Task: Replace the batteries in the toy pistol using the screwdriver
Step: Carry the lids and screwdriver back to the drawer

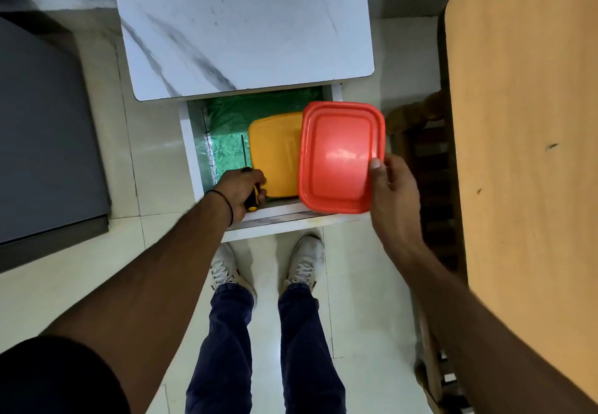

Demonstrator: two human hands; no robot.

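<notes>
1. Screwdriver (244,154), seen from the head camera, is in the front-left corner of the open drawer (191,141), over a green lining (226,148) and just beside a yellow box (275,154).
2. The left hand (241,192) grasps its handle, fingers curled round it.
3. The right hand (393,193) grips a red box (339,154) by its near right corner, above the drawer's right edge.

Home interior, tiled floor (356,284), marble-top drawer unit (242,25), wooden table (524,154)

Dim indoor light, glare on the red lid (339,154), fisheye-bent edges
</notes>
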